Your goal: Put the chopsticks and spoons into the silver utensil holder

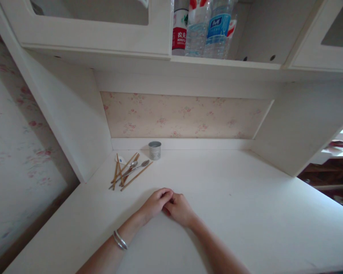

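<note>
My left hand [154, 203] and my right hand [181, 209] rest together on the white tabletop [231, 228], fingers curled and touching one another. No object shows in either hand, though the inner fingers are partly hidden. Beyond my left hand lies a loose pile of wooden chopsticks [137, 176], some crossing each other. Two metal spoons [145, 163] lie among them, bowls pointing away to the right. A white piece [120, 160], perhaps a spoon's bowl, shows at the back of the pile. Just right of the pile stands a grey metal utensil holder [154, 151] with small holes.
Above hangs a white cabinet [103, 38] with plastic bottles [198, 34] in its open section. White side panels [65, 114] flank the tabletop. Flowered wallpaper [177, 116] covers the back. Brown shelving [322, 175] shows past the right panel.
</note>
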The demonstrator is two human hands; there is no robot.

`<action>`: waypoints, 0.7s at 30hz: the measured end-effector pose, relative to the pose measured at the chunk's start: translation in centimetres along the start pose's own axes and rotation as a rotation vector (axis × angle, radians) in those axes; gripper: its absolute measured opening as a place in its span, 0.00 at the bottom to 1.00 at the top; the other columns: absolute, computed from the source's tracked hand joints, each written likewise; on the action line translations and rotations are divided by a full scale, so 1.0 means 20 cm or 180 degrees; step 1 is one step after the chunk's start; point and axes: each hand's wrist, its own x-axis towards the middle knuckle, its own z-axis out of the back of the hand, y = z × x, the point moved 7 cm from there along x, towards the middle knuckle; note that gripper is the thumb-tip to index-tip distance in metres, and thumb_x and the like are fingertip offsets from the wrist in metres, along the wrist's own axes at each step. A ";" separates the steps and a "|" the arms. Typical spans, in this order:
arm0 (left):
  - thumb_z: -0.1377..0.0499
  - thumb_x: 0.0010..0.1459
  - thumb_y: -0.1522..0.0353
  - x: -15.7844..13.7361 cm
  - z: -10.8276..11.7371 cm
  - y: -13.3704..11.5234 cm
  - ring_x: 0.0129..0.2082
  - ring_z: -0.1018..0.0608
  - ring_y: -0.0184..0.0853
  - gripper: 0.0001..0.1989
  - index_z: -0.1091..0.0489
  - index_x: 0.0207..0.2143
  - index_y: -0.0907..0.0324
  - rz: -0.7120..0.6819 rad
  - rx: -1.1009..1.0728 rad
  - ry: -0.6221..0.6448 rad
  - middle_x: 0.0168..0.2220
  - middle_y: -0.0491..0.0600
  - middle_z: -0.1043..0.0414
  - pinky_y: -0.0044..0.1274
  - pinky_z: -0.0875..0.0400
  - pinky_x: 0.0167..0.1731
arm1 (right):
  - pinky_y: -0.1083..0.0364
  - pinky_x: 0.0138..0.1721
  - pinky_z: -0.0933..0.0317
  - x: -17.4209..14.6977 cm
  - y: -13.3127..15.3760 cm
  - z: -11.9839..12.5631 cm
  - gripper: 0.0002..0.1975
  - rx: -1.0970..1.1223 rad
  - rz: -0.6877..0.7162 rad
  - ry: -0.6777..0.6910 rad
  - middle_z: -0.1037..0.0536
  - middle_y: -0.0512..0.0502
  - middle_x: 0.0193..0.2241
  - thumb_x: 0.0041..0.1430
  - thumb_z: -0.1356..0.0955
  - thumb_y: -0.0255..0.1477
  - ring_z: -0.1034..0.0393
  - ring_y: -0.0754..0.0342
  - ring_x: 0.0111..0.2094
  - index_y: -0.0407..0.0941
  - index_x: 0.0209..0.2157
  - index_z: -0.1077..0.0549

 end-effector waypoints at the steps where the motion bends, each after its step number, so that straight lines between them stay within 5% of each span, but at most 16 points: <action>1: 0.46 0.58 0.57 0.00 0.00 0.00 0.40 0.27 0.37 0.18 0.27 0.39 0.62 0.0005 -0.0011 -0.0012 0.37 0.50 0.26 0.26 0.34 0.43 | 0.61 0.22 0.49 0.00 0.00 0.00 0.10 -0.0019 0.0002 0.0001 0.28 0.51 0.18 0.51 0.39 0.24 0.39 0.59 0.20 0.41 0.25 0.26; 21: 0.46 0.58 0.58 -0.01 0.01 0.00 0.40 0.28 0.36 0.17 0.28 0.38 0.62 -0.0067 0.0055 -0.0035 0.37 0.50 0.26 0.26 0.34 0.43 | 0.61 0.22 0.50 0.00 0.01 -0.01 0.09 -0.0097 0.0047 0.0010 0.30 0.52 0.19 0.50 0.39 0.24 0.41 0.59 0.21 0.42 0.26 0.27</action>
